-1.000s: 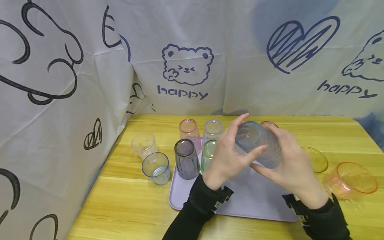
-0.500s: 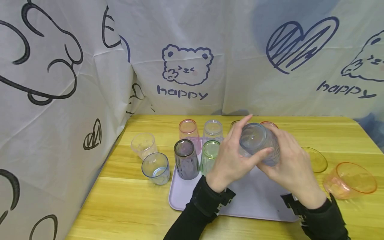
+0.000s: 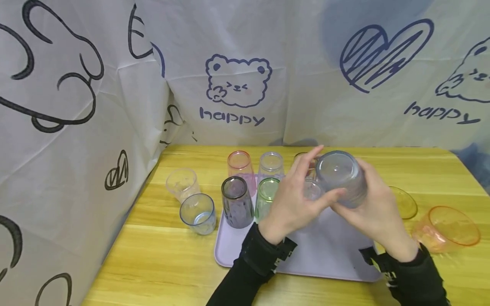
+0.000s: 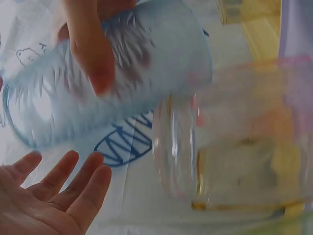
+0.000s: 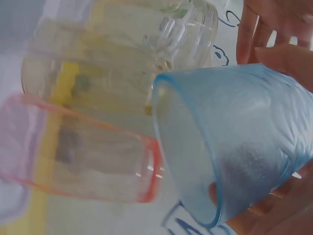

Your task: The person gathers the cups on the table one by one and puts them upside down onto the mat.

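My right hand [image 3: 379, 208] grips a bluish, textured drinking glass [image 3: 340, 172] above the tray, base up and rim down. In the left wrist view, the thumb of that hand lies across the glass wall. My left hand [image 3: 292, 199] is beside the glass with its fingers spread; in its wrist view, the fingers [image 4: 68, 166] are apart from the glass near its base. Below the hands, a clear glass [image 3: 312, 190] stands upside down. The right wrist view shows a red-rimmed glass [image 5: 151, 171] near the held glass's open rim.
On the lilac tray [image 3: 329, 259], a grey glass [image 3: 238, 204], a green glass [image 3: 266, 195], a pink glass [image 3: 241, 165] and another clear glass [image 3: 271, 165] stand inverted. A blue-rimmed cup [image 3: 199, 214] and a clear cup [image 3: 183, 185] are left; an orange bowl [image 3: 445, 229] is right.
The bluish glass has shifted right and tipped more upright, with its base facing up. The left hand stays nearly in place, and the clear glass below shows more.
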The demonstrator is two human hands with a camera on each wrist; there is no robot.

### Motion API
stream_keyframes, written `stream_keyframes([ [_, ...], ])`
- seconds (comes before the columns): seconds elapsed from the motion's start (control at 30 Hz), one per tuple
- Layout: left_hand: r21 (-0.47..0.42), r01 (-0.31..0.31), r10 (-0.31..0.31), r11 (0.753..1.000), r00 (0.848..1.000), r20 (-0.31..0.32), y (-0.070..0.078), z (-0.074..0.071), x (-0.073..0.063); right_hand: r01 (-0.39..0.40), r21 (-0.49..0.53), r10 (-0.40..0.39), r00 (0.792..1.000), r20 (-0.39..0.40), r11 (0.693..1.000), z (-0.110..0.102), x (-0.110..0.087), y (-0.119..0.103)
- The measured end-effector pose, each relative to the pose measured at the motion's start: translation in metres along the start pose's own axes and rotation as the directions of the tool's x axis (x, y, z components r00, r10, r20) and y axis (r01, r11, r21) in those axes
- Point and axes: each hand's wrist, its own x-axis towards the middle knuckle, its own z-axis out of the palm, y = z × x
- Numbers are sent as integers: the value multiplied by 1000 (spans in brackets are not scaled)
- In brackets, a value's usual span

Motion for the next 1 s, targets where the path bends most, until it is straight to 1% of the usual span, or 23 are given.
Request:
stream_keyframes([
  [0.07,29,10,-10,1000,1000,5,-1,-5,0,-40,77,41,999,-16,996,0,0,3],
  [0.13,86,8,-9,996,1000,5,-2,-9,-1,-68,145,74,997,-34,987,1,-2,7],
  [0.2,154,1,-2,988,1000,7,-5,-13,-3,-82,200,94,994,-51,976,2,-5,11],
  [0.3,258,-13,9,966,1000,15,-9,-20,-8,-107,265,130,989,-73,958,3,-13,17],
  [0.37,321,-26,20,947,1000,23,-13,-24,-13,-143,302,171,983,-67,942,3,-19,20],
  [0.47,424,-59,46,904,998,39,-20,-29,-21,-229,336,256,966,-36,913,4,-28,22],
  [0.57,524,-96,75,846,995,60,-27,-32,-28,-322,360,339,941,17,876,7,-36,24],
  [0.63,578,-112,82,808,994,78,-31,-34,-32,-376,344,381,923,56,860,10,-41,25],
  [0.7,620,-120,82,775,993,90,-35,-35,-36,-424,322,417,904,95,846,12,-45,27],
  [0.8,664,-127,74,736,991,108,-40,-35,-41,-478,269,457,878,139,836,16,-49,30],
  [0.87,693,-135,69,709,990,123,-42,-34,-44,-503,252,476,864,162,827,18,-51,31],
  [1.0,741,-151,49,655,986,157,-47,-32,-48,-526,223,489,849,202,821,22,-51,34],
])
